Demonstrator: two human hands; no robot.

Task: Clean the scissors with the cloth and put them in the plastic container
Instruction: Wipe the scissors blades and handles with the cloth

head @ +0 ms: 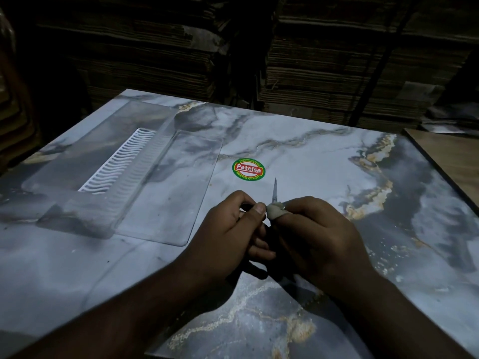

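My left hand (228, 229) grips the scissors by their dark handles, which show between my two hands. The scissors' thin pointed blades (274, 189) stick up and away from me, closed together. My right hand (318, 234) pinches a small wad of whitish cloth (274, 210) against the base of the blades. Both hands hover just above the marble-patterned table (298, 141). The clear plastic container (85, 177) stands open at the left, with a white ribbed insert (116, 161) inside it. Its clear lid (178, 187) lies flat beside it, to the left of my hands.
A round red and green sticker (248, 169) is stuck on the table just beyond the blade tips. Stacks of flattened cardboard (337, 60) rise behind the table. A wooden board (451, 161) adjoins the table's right edge.
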